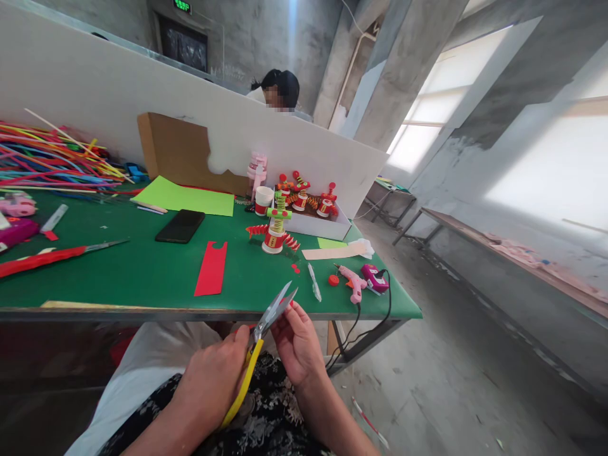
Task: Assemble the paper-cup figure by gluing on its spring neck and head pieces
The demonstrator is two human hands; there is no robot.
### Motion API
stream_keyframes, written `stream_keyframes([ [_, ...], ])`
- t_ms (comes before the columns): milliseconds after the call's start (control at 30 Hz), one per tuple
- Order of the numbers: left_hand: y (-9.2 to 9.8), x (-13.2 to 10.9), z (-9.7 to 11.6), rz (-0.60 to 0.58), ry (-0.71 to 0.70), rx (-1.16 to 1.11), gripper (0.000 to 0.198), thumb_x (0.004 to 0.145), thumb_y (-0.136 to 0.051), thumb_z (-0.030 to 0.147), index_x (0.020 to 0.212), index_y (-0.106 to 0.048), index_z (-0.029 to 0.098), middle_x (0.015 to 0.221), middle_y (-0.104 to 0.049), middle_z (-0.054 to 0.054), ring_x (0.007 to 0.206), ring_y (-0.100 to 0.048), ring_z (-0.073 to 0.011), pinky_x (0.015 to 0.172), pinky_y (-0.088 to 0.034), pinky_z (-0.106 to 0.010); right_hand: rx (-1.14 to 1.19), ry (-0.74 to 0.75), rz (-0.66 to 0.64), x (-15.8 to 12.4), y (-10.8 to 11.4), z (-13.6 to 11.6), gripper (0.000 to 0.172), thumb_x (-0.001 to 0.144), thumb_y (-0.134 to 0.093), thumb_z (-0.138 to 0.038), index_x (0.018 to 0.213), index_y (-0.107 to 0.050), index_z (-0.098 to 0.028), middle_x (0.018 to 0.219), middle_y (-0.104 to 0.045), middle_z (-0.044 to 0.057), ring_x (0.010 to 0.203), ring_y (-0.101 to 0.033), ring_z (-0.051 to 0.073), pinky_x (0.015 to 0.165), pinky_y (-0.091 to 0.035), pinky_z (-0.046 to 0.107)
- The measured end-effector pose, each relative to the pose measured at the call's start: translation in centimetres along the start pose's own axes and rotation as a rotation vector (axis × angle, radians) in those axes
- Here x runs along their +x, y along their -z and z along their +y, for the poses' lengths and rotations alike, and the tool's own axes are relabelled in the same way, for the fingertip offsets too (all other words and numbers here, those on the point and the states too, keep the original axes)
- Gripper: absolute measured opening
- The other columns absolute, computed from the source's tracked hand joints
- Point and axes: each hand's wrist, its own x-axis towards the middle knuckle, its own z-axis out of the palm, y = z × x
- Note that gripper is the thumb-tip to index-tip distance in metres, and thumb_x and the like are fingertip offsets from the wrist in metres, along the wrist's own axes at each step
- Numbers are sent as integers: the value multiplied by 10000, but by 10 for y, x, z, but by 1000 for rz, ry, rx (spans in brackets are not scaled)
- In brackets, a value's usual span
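Left hand grips yellow-handled scissors, spread apart; right hand pinches small red piece right by them. From scissors: cup figure beyond on desk, red card left, glue gun right.

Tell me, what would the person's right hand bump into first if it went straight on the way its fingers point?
Probably the scissors' blades, right by the fingertips of the right hand, though one view leaves the depth between them unclear.
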Motion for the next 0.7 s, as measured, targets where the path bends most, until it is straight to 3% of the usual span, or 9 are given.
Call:
stream_keyframes([
  [700, -1, -3, 1, -14, 11, 7, 315, 931, -304, 100, 1157, -513, 166, 1071, -742, -165, 999, -735, -323, 817, -550, -424, -14, -17, 14, 0, 4, 1, 173, 625, -875, -232, 739, -744, -233, 745, -739, -40, 645, -654, 103, 669, -545, 209],
])
